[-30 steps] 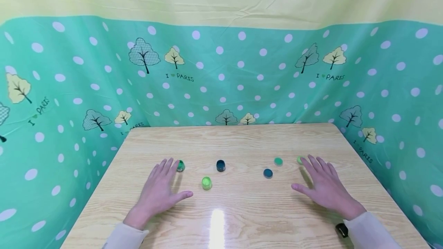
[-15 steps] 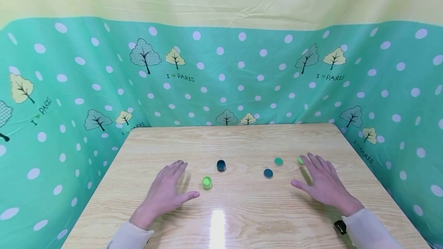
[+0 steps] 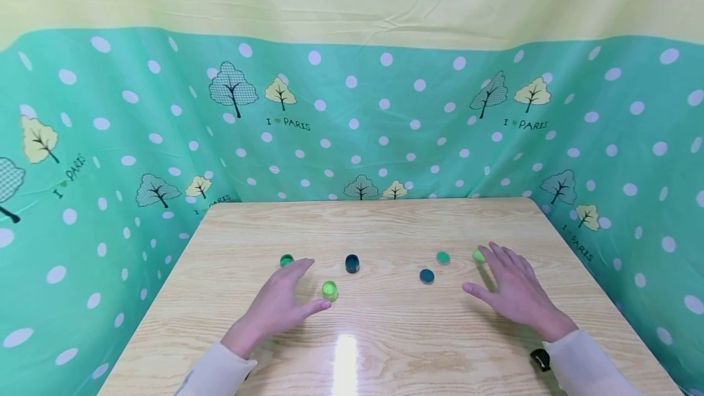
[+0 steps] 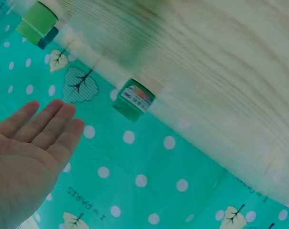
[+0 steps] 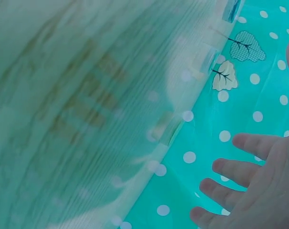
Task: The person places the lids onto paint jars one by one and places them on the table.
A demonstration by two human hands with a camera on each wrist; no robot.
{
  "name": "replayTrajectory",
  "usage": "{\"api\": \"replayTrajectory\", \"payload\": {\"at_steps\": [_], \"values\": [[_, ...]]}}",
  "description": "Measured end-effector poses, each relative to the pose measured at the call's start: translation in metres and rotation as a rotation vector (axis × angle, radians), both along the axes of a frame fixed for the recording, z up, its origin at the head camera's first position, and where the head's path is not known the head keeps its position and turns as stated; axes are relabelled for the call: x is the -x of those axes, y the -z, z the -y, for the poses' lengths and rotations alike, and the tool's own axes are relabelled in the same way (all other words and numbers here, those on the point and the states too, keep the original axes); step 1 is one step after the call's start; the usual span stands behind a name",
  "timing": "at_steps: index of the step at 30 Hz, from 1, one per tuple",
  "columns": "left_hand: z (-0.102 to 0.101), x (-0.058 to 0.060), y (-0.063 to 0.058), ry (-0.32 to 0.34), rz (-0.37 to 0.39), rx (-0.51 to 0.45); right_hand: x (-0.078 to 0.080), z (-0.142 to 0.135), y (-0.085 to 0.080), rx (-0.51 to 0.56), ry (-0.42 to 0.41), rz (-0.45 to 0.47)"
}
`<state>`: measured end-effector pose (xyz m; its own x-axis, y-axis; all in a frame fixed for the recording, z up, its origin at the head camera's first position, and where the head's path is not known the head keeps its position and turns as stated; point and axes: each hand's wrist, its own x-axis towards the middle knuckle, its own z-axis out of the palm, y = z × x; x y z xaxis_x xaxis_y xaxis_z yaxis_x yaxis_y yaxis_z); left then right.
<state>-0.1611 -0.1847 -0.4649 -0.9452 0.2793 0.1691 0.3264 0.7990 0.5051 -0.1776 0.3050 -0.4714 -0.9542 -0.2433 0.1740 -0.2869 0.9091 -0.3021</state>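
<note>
Dark blue jar (image 3: 352, 263): upright on the bench (image 3: 385, 335), lidless, its inside dark up to the mouth; the landmark for the rest.
Light green jar (image 3: 329, 290): nearer the person than the dark blue jar and a little to its left, upright, bright light green showing through the uncovered mouth.
Dark green jar (image 3: 286, 260): left of the dark blue jar and about level with it, green inside, a printed label (image 4: 138, 97) on its side.
Dark blue lid (image 3: 426, 276): right of the dark blue jar, slightly nearer the person, lying flat.
Teal green lid (image 3: 443, 257): farther right of the dark blue jar, flat.
Light green lid (image 3: 478, 256): farthest right of the dark blue jar among the lids.
Left hand (image 3: 283, 301): nearer than the dark blue jar and to its left, fingers extended, thumb spread out beside the light green jar; touching or apart, cannot tell.
Right hand (image 3: 514, 292): well right of the dark blue jar, fingers extended and spread.
In the way: the left hand hides part of the dark green jar; the right forefinger overlaps the light green lid.
Black object (image 3: 541, 359): right of the dark blue jar and much nearer, beside the right sleeve (image 3: 585, 362), partly hidden.
Curtain (image 3: 379, 121): polka-dotted green, beyond the dark blue jar.
</note>
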Motion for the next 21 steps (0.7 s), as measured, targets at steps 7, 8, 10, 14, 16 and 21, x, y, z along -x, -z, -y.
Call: {"api": "replayTrajectory", "payload": {"at_steps": [7, 8, 10, 14, 16, 21], "values": [[-0.009, 0.008, 0.004, 0.049, -0.021, 0.019, 0.003, -0.002, 0.002, -0.003, -0.003, -0.007], [-0.01, 0.009, 0.004, 0.053, -0.023, 0.019, 0.004, -0.002, 0.002, -0.005, -0.003, -0.008], [-0.013, 0.009, 0.005, 0.057, -0.025, 0.023, 0.005, -0.002, 0.002, -0.009, -0.001, -0.012], [-0.018, 0.011, 0.005, 0.046, 0.0, 0.045, 0.008, -0.002, 0.002, -0.006, 0.0, -0.015], [-0.02, 0.011, 0.005, 0.04, 0.013, 0.055, 0.01, -0.002, 0.002, -0.004, 0.0, -0.021], [-0.023, 0.015, 0.006, 0.03, 0.032, 0.069, 0.014, -0.002, 0.001, -0.003, -0.003, -0.044]]}}
